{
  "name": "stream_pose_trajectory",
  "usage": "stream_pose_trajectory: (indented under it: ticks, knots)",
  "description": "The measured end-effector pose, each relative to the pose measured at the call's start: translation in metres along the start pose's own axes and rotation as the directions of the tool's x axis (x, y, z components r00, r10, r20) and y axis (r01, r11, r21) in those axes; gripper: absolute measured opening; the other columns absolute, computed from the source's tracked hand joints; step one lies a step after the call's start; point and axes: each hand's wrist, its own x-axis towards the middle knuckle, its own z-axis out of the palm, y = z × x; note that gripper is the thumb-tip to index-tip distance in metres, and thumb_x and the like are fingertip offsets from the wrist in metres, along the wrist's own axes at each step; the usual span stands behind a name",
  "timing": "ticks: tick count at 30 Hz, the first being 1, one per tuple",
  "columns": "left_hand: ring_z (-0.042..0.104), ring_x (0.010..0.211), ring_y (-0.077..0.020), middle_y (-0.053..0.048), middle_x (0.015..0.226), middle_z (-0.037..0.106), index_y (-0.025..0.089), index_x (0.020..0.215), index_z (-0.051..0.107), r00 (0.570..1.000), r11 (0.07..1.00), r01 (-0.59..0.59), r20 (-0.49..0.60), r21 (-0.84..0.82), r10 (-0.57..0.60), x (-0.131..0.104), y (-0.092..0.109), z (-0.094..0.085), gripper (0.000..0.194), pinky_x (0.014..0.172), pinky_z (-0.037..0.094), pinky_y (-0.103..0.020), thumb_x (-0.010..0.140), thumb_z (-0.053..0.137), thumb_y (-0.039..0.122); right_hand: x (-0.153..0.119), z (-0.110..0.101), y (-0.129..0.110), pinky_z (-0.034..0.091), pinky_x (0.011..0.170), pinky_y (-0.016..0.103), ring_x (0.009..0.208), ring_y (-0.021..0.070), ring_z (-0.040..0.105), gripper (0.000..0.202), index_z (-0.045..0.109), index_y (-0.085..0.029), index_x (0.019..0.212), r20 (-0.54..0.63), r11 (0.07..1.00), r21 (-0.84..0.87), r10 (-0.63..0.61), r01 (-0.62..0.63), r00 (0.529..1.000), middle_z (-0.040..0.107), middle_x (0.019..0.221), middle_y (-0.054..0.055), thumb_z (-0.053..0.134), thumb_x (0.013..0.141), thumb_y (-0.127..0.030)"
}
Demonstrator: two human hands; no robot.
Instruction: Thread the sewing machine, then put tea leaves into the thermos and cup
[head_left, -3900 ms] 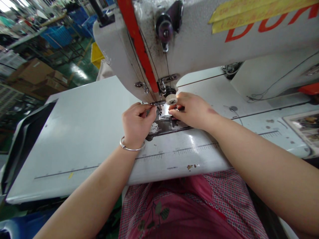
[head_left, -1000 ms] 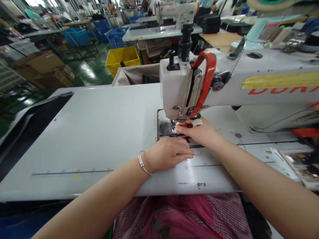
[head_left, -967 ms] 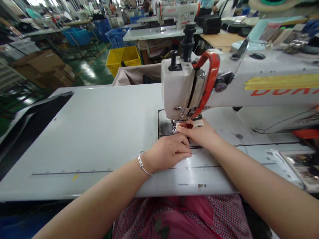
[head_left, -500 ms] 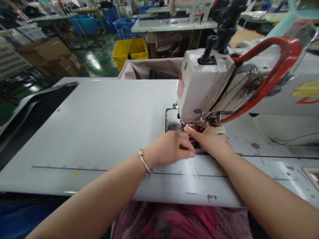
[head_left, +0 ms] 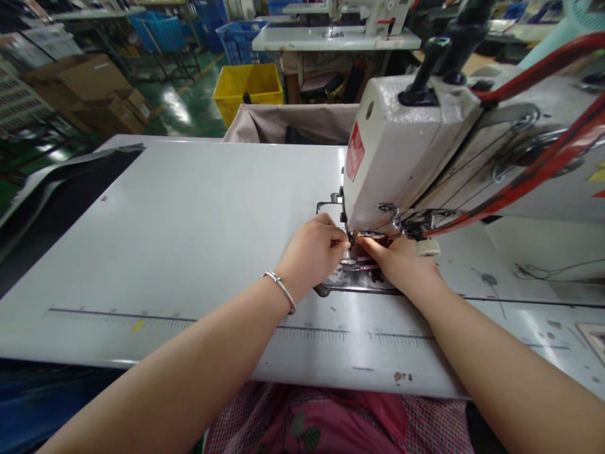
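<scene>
Both hands meet at the needle area of a white sewing machine (head_left: 397,145). My left hand (head_left: 316,248), with a silver bangle at the wrist, is left of the needle, its thumb and forefinger pinched together; what lies between them is too small to make out. From the right, my right hand (head_left: 401,261) reaches under the machine head with its thumb and fingers close to the needle; part of it is hidden there, and whether it grips something does not show. Below the hands the metal plate (head_left: 363,280) is partly visible.
The white tabletop (head_left: 212,221) extends left, with a printed ruler (head_left: 312,331) along its front. Dark fabric (head_left: 61,208) hangs over the left edge. Behind the table are a beige cloth bin (head_left: 302,120) and a yellow crate (head_left: 248,88). A red tube (head_left: 534,176) crosses the machine's right side.
My left hand has moved up and slightly left to beside the needle, and its fingers have drawn into a pinch. My right hand has hardly moved. The view has shifted slightly.
</scene>
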Motion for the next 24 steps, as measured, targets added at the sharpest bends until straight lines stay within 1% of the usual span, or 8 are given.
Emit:
stream_pose_trajectory:
  ticks: [4, 6, 8, 12, 15, 18, 21, 24]
  knots:
    - [0.060, 0.084, -0.0156, -0.006, 0.091, 0.062, 0.018, 0.078, 0.074, 1.000, 0.999, -0.016, 0.004, 0.028, 0.016, -0.002, 0.000, 0.001, 0.019, 0.078, 0.049, -0.030, 0.086, 0.057, 0.016, 0.001, 0.000, 0.023, 0.049, 0.071, 0.036, 0.081, 0.0274, 0.066, 0.032, 0.070, -0.021, 0.089, 0.000, 0.997, 0.071, 0.023, -0.022, 1.000, 0.071, 0.088, 0.007, 0.058, 0.086, -0.050]
    - [0.060, 0.086, -0.0159, -0.007, 0.094, 0.062, 0.018, 0.078, 0.073, 0.999, 0.998, -0.024, 0.023, 0.059, 0.023, -0.003, 0.002, 0.001, 0.021, 0.077, 0.049, -0.030, 0.088, 0.054, 0.016, 0.001, -0.001, 0.028, 0.050, 0.071, 0.035, 0.081, 0.0256, 0.066, 0.030, 0.069, -0.022, 0.094, 0.033, 0.993, 0.114, 0.007, -0.011, 0.999, 0.071, 0.091, 0.004, 0.058, 0.086, -0.048]
    - [0.060, 0.088, -0.0165, -0.007, 0.095, 0.062, 0.017, 0.077, 0.072, 0.999, 0.996, -0.032, 0.041, 0.089, 0.028, -0.004, 0.003, 0.000, 0.023, 0.078, 0.049, -0.031, 0.089, 0.052, 0.016, 0.001, -0.004, 0.027, 0.050, 0.072, 0.035, 0.082, 0.0255, 0.066, 0.028, 0.070, -0.023, 0.094, 0.073, 0.991, 0.132, -0.018, 0.008, 0.997, 0.071, 0.092, 0.004, 0.061, 0.084, -0.048]
    - [0.060, 0.088, -0.0159, -0.007, 0.096, 0.062, 0.018, 0.079, 0.073, 0.999, 0.997, -0.019, 0.035, 0.072, 0.016, -0.004, 0.002, 0.000, 0.022, 0.081, 0.049, -0.030, 0.089, 0.053, 0.017, 0.003, -0.007, 0.021, 0.051, 0.068, 0.037, 0.082, 0.0290, 0.066, 0.029, 0.071, -0.023, 0.086, 0.091, 0.990, 0.141, -0.016, 0.003, 0.996, 0.071, 0.087, 0.007, 0.065, 0.081, -0.050]
    - [0.058, 0.076, -0.0126, -0.004, 0.088, 0.061, 0.018, 0.083, 0.074, 0.999, 0.998, 0.053, 0.002, -0.020, -0.053, -0.002, 0.000, 0.002, 0.010, 0.070, 0.048, -0.027, 0.084, 0.064, 0.021, 0.006, -0.004, 0.022, 0.051, 0.065, 0.038, 0.081, 0.0303, 0.065, 0.030, 0.072, -0.022, 0.086, 0.097, 0.986, 0.166, -0.016, 0.000, 0.995, 0.070, 0.083, 0.009, 0.064, 0.081, -0.051]
    - [0.055, 0.067, -0.0107, -0.001, 0.080, 0.060, 0.019, 0.080, 0.073, 0.993, 0.989, 0.115, -0.019, -0.094, -0.118, -0.001, -0.003, 0.004, 0.007, 0.060, 0.045, -0.025, 0.079, 0.070, 0.025, 0.009, 0.002, 0.025, 0.052, 0.066, 0.039, 0.083, 0.0309, 0.066, 0.032, 0.072, -0.021, 0.086, 0.090, 0.986, 0.169, -0.022, 0.007, 0.996, 0.070, 0.084, 0.009, 0.065, 0.080, -0.052]
    - [0.055, 0.068, -0.0114, -0.002, 0.081, 0.062, 0.019, 0.078, 0.074, 0.992, 0.989, 0.122, -0.020, -0.088, -0.124, 0.000, -0.006, 0.006, 0.010, 0.061, 0.045, -0.026, 0.081, 0.066, 0.024, 0.009, 0.003, 0.028, 0.053, 0.067, 0.038, 0.083, 0.0300, 0.066, 0.031, 0.071, -0.022, 0.085, 0.046, 0.986, 0.165, -0.028, 0.020, 0.999, 0.071, 0.086, 0.008, 0.067, 0.079, -0.052]
    - [0.057, 0.070, -0.0125, -0.003, 0.083, 0.064, 0.020, 0.081, 0.075, 0.991, 0.991, 0.124, -0.036, -0.053, -0.126, -0.001, -0.008, 0.008, 0.012, 0.063, 0.046, -0.029, 0.083, 0.064, 0.025, 0.006, -0.003, 0.030, 0.050, 0.059, 0.036, 0.074, 0.0283, 0.065, 0.033, 0.066, -0.021, 0.081, 0.038, 0.990, 0.136, -0.037, 0.031, 0.999, 0.069, 0.077, 0.007, 0.065, 0.080, -0.054]
